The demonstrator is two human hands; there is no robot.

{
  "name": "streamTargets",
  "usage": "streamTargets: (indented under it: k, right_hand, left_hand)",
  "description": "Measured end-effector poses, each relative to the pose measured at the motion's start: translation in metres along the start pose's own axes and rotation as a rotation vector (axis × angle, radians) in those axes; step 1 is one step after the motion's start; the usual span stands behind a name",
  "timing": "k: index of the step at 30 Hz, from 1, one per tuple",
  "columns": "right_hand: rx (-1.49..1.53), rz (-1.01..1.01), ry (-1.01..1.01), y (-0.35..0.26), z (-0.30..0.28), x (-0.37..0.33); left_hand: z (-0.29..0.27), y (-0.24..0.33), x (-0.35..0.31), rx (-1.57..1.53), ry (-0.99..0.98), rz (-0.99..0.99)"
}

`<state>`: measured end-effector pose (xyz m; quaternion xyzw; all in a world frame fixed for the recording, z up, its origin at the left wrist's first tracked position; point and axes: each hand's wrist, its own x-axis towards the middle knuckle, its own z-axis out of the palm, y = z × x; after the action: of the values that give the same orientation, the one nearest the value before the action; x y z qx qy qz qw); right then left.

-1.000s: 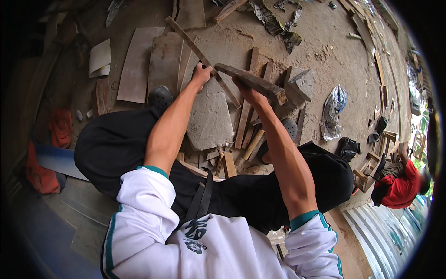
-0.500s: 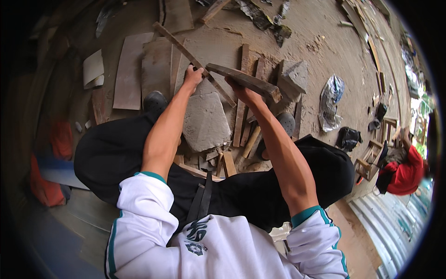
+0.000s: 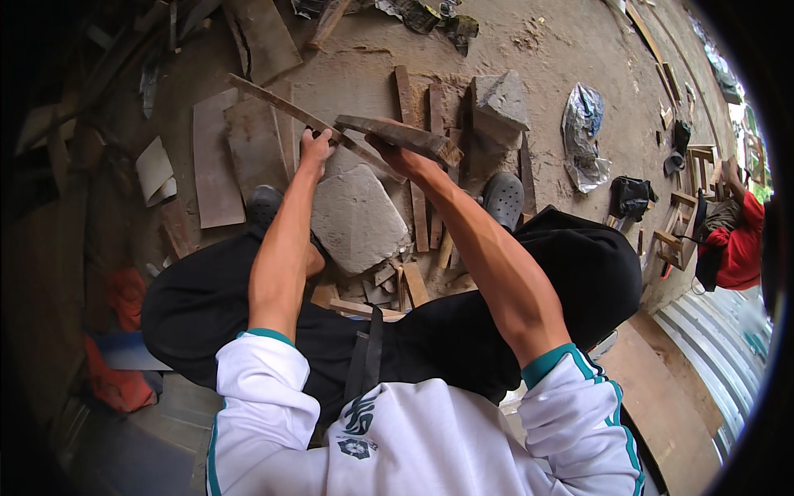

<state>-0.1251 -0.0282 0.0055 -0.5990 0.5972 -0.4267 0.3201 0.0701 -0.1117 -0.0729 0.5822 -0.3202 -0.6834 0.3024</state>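
My left hand (image 3: pixel 317 151) is closed around a long thin wooden strip (image 3: pixel 269 98), which slants from upper left down to the right. In my right hand (image 3: pixel 399 157) is a thicker, dark wooden block (image 3: pixel 405 137), gripped from below; its near end looks rough and pale. The block crosses over the strip, and I cannot tell whether they touch. Both pieces are above a flat grey stone slab (image 3: pixel 361 219) lying between my feet. Part of the strip is hidden behind the block and my right hand.
A concrete block (image 3: pixel 501 107) sits beyond my right shoe (image 3: pixel 504 201). Wooden battens (image 3: pixel 435 124) and flat boards (image 3: pixel 217 157) lie on the dirt floor. Crumpled silver foil (image 3: pixel 584 136) and a black bag (image 3: pixel 632 198) are at right, near a person in red (image 3: pixel 738 248).
The strip has swung to a flatter slant, its far end lower and further left. The block stays in my right hand. The whole view has shifted slightly.
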Motion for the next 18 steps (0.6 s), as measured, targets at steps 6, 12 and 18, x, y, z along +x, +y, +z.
streamTargets:
  k: [6, 12, 18]
  right_hand:
    - [-0.164, -0.055, -0.038, -0.007, 0.006, 0.004]
    - [-0.102, -0.112, 0.061, -0.001, 0.004, -0.003]
    - [-0.056, 0.041, -0.042, -0.017, -0.003, 0.0]
  left_hand:
    - [-0.012, -0.006, 0.003, -0.019, 0.034, 0.015]
    - [-0.006, -0.004, 0.001, -0.05, 0.031, 0.01]
    - [-0.013, -0.014, 0.006, -0.083, 0.029, 0.041]
